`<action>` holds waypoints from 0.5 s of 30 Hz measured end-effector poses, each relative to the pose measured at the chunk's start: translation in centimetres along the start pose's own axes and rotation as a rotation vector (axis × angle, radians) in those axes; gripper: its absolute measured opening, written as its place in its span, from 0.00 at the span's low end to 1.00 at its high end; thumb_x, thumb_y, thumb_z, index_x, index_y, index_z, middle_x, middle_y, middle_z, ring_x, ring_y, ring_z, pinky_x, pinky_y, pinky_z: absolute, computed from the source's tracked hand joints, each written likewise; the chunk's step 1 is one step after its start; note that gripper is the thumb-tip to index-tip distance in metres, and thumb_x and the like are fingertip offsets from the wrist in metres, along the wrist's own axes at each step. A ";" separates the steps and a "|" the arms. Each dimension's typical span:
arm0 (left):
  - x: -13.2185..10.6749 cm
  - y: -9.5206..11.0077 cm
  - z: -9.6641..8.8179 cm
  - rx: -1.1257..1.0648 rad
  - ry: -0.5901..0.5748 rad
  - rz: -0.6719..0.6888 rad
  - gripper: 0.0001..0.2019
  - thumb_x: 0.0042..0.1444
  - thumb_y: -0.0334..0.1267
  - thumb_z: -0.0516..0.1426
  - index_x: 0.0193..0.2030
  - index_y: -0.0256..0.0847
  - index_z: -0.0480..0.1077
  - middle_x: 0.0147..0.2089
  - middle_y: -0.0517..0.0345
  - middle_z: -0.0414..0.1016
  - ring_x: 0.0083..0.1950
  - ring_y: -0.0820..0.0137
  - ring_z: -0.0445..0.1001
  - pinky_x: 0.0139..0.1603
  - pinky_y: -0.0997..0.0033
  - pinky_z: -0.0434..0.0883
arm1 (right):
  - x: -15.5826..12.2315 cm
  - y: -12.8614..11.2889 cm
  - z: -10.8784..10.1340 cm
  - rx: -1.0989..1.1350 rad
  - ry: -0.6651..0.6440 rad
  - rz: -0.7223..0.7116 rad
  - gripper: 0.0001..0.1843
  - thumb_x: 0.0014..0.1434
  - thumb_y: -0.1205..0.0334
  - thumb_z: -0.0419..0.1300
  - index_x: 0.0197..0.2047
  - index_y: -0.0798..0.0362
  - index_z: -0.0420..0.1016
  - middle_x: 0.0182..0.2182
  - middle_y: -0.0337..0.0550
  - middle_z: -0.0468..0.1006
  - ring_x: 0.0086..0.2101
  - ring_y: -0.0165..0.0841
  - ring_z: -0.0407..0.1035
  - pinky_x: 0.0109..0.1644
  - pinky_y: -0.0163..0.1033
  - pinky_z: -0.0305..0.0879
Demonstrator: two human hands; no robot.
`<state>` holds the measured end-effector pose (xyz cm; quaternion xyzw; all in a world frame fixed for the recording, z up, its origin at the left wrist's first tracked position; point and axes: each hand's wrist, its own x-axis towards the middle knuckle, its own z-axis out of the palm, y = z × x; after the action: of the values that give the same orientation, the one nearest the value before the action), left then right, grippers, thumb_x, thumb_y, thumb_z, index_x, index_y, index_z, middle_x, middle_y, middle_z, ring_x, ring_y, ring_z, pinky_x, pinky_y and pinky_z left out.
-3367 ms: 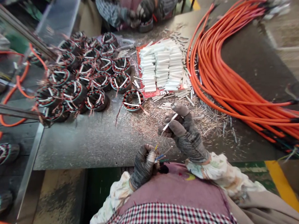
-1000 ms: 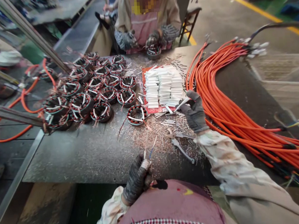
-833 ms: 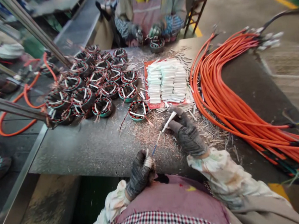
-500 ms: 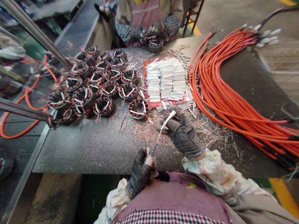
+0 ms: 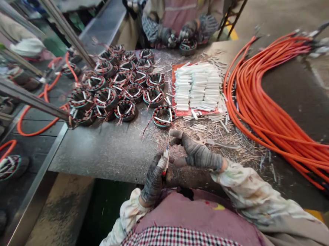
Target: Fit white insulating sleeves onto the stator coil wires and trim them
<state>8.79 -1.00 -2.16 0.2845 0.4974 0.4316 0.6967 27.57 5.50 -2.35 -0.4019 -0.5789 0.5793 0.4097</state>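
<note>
Even indoor light, soft shadows, fisheye-bent edges

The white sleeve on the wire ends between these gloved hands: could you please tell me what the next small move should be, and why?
I would probably close the right hand on the white sleeve and ease it along. The left hand appears to be gripping the wire ends steadily, while the right fingers stand open just beside the sleeve.

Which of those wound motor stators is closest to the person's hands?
The wound stator sitting just ahead of the right hand; the other stators lie farther away, bunched behind and left of it.
</note>
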 end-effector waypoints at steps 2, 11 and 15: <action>-0.1 0.4 -1.3 -0.010 -0.006 -0.013 0.26 0.59 0.61 0.63 0.48 0.38 0.75 0.28 0.61 0.73 0.19 0.79 0.59 0.19 0.76 0.55 | 1.5 -0.3 -1.1 -0.155 0.067 -0.065 0.41 0.50 0.56 0.76 0.65 0.42 0.68 0.40 0.39 0.80 0.40 0.38 0.76 0.49 0.47 0.76; -0.7 1.9 -3.9 -0.032 0.071 0.078 0.25 0.51 0.59 0.68 0.40 0.40 0.68 0.26 0.69 0.64 0.17 0.83 0.54 0.16 0.82 0.50 | 12.1 0.0 2.5 -0.881 0.131 -0.045 0.38 0.50 0.71 0.68 0.65 0.59 0.72 0.59 0.65 0.78 0.61 0.61 0.67 0.72 0.68 0.46; -2.7 2.7 -4.7 -0.020 0.135 0.120 0.23 0.52 0.57 0.69 0.40 0.40 0.69 0.26 0.67 0.65 0.18 0.82 0.56 0.17 0.82 0.54 | 14.1 0.6 2.2 -0.699 0.086 -0.055 0.31 0.52 0.64 0.71 0.60 0.53 0.76 0.50 0.56 0.83 0.54 0.55 0.75 0.65 0.64 0.64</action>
<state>3.17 -2.27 -0.35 0.2771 0.5208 0.4958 0.6373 20.71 17.98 -2.81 -0.5262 -0.7349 0.3175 0.2867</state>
